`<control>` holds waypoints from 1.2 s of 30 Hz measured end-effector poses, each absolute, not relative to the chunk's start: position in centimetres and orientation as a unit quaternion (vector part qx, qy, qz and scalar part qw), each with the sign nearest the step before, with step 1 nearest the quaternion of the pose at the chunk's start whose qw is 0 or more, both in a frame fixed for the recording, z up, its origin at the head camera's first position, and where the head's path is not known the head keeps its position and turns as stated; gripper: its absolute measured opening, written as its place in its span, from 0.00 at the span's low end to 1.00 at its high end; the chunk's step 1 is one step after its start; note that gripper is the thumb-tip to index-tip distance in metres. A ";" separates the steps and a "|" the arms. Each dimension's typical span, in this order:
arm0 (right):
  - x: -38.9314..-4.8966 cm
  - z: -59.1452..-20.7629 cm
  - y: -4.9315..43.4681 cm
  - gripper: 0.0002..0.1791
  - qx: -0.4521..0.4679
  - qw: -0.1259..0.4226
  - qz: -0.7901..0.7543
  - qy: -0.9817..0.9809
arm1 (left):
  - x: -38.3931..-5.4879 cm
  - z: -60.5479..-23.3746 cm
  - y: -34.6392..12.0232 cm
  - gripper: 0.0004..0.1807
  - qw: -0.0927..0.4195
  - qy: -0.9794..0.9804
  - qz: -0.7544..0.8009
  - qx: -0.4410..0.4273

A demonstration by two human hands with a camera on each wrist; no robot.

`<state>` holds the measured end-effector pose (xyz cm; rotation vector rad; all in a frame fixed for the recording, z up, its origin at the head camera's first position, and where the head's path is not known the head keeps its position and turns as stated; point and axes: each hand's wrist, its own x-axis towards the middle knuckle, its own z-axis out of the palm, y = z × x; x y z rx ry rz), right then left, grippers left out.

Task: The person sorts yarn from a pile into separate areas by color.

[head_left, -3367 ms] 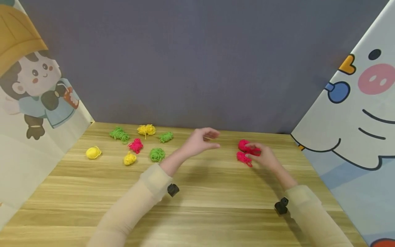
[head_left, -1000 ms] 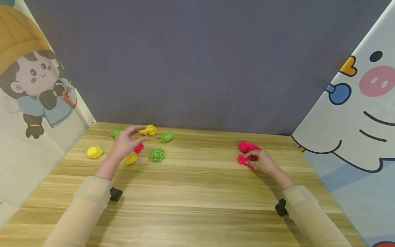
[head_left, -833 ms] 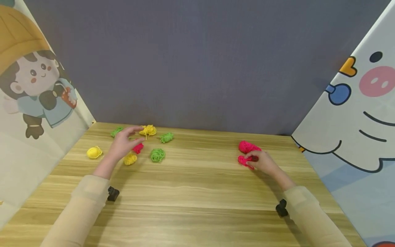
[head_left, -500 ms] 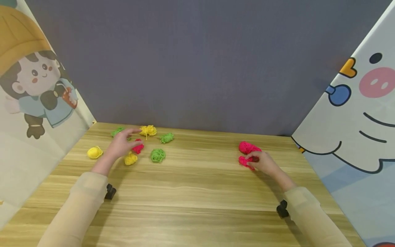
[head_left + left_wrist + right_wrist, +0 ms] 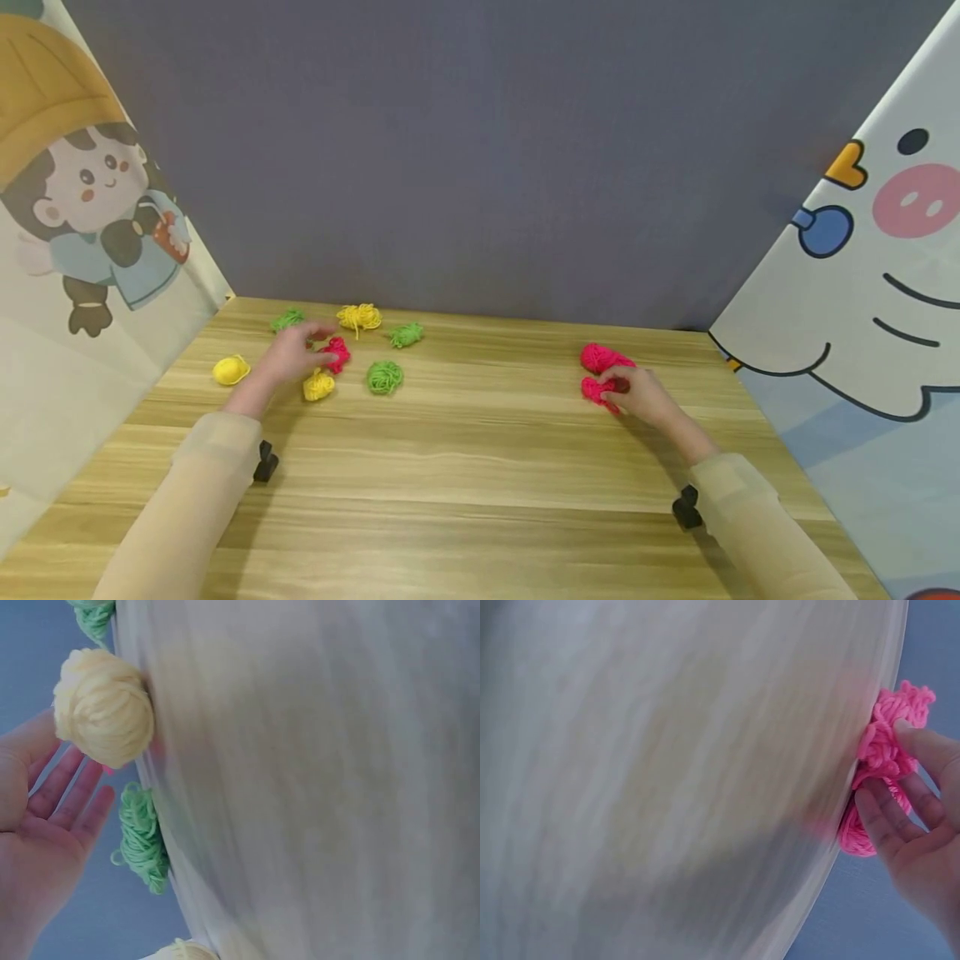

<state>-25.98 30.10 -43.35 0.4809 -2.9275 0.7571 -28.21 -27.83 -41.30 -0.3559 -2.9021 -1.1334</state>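
In the head view my left hand [image 5: 288,354] hovers over the left group of yarn, thumb and fingers spread on either side of a small pink-red yarn ball [image 5: 340,355]. Just below it lies a yellow yarn ball [image 5: 318,386]; in the left wrist view this large yellow ball [image 5: 105,709] covers the thumb's tip, and the other fingers look extended. At the right, my right hand [image 5: 643,395] pinches a pink-red yarn bundle [image 5: 592,389] on the table. Right behind that bundle lies a second pink-red yarn bundle [image 5: 600,357].
Green yarn bundles [image 5: 385,377] and yellow ones [image 5: 360,317] lie around the left hand on the wooden table [image 5: 465,467]. Another yellow ball [image 5: 231,370] sits farther left. A grey panel [image 5: 480,167] stands behind, with printed panels [image 5: 825,333] at both sides.
My left hand has swung from mid-table to the left group and lowered to the pink-red ball. The right hand has shifted from between the two pink-red bundles to the nearer one and stays there.
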 end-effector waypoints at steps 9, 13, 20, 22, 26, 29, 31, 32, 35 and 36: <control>-25.6 -43.1 30.0 0.10 0.169 0.069 0.257 -0.949 | -28.6 -41.8 -27.9 0.24 -0.043 -0.916 -0.391 -0.083; -25.7 -43.1 30.2 0.09 0.158 0.063 0.257 -0.951 | -28.9 -41.6 -27.6 0.24 -0.054 -0.917 -0.387 -0.079; -25.9 -43.3 30.4 0.09 0.157 0.064 0.251 -0.953 | -29.3 -41.6 -27.2 0.23 -0.071 -0.909 -0.404 -0.072; -25.9 -43.3 30.3 0.08 0.159 0.063 0.253 -0.952 | -29.4 -41.6 -27.2 0.22 -0.075 -0.908 -0.405 -0.073; -25.9 -43.2 30.3 0.08 0.159 0.059 0.255 -0.952 | -29.6 -41.8 -27.4 0.22 -0.085 -0.902 -0.417 -0.070; -25.9 -43.2 30.3 0.08 0.157 0.055 0.258 -0.952 | -29.7 -41.9 -27.4 0.22 -0.087 -0.900 -0.421 -0.072; -25.9 -43.3 30.3 0.08 0.156 0.053 0.259 -0.952 | -29.6 -41.9 -27.4 0.21 -0.082 -0.904 -0.413 -0.073; -25.9 -43.3 30.3 0.08 0.156 0.053 0.260 -0.952 | -29.6 -41.9 -27.4 0.21 -0.078 -0.909 -0.403 -0.076; -25.9 -43.4 30.2 0.08 0.152 0.054 0.261 -0.952 | -29.5 -41.7 -27.4 0.20 -0.062 -0.921 -0.374 -0.090; -25.9 -43.4 30.2 0.08 0.152 0.054 0.260 -0.952 | -29.5 -41.7 -27.4 0.20 -0.058 -0.924 -0.367 -0.093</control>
